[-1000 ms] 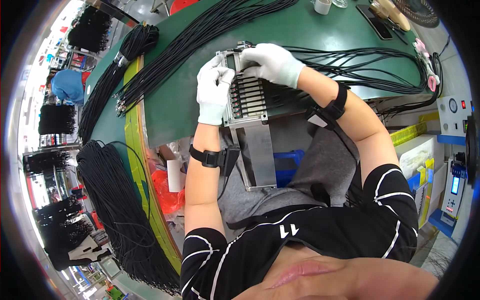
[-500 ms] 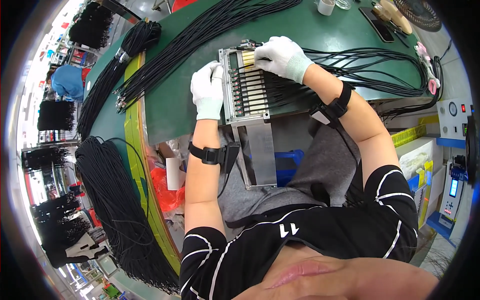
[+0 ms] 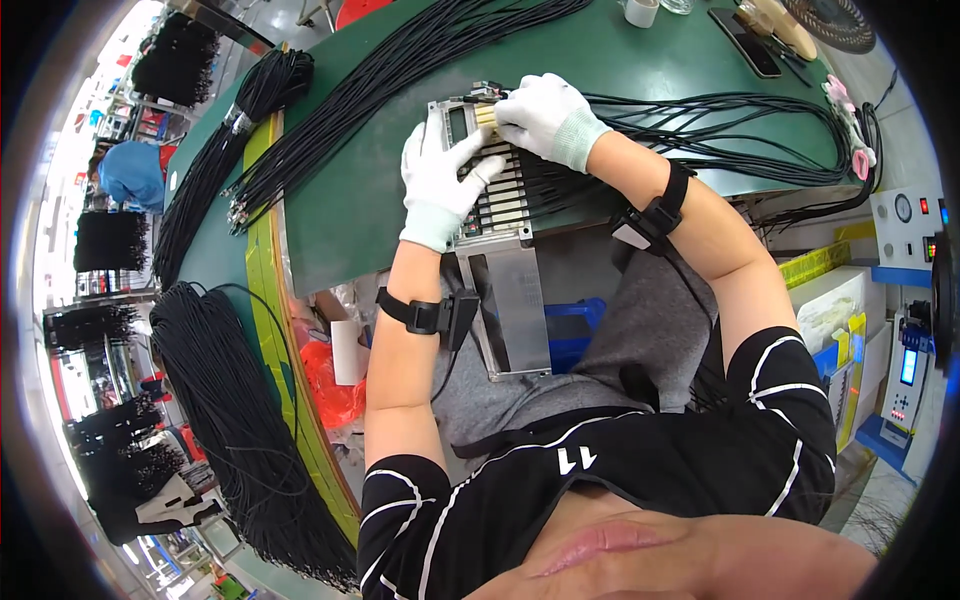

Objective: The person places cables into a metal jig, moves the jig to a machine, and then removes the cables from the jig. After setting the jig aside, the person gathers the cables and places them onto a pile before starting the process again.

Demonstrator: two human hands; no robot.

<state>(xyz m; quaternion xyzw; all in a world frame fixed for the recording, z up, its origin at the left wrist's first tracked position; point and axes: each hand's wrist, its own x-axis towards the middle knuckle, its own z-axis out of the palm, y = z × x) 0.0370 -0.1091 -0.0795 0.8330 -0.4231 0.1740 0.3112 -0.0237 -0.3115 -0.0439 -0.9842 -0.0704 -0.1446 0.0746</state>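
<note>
A metal slotted fixture [image 3: 495,232] lies at the front edge of the green table, with black cables [image 3: 720,104] set in a row across its pale slots. My white-gloved left hand [image 3: 437,180] reaches over the fixture's left side, thumb and forefinger apart above the cable ends. At the fixture's far end, my gloved right hand [image 3: 545,115] has its fingers pinched together over the slots. Whatever sits between those fingertips is hidden by the glove. From the fixture, the cables run right and loop back on the table.
Long black cable bundles [image 3: 400,70] lie across the table [image 3: 355,190], and more [image 3: 235,420] hang at the left. At the far right are a phone [image 3: 748,42], a white cup [image 3: 641,10] and pink-handled scissors [image 3: 848,130]. An instrument box [image 3: 905,225] stands right.
My left hand has moved right from beside the fixture to over its slots, thumb and forefinger spread. My right hand, still pinched, has shifted slightly left. The view has also shifted a little.
</note>
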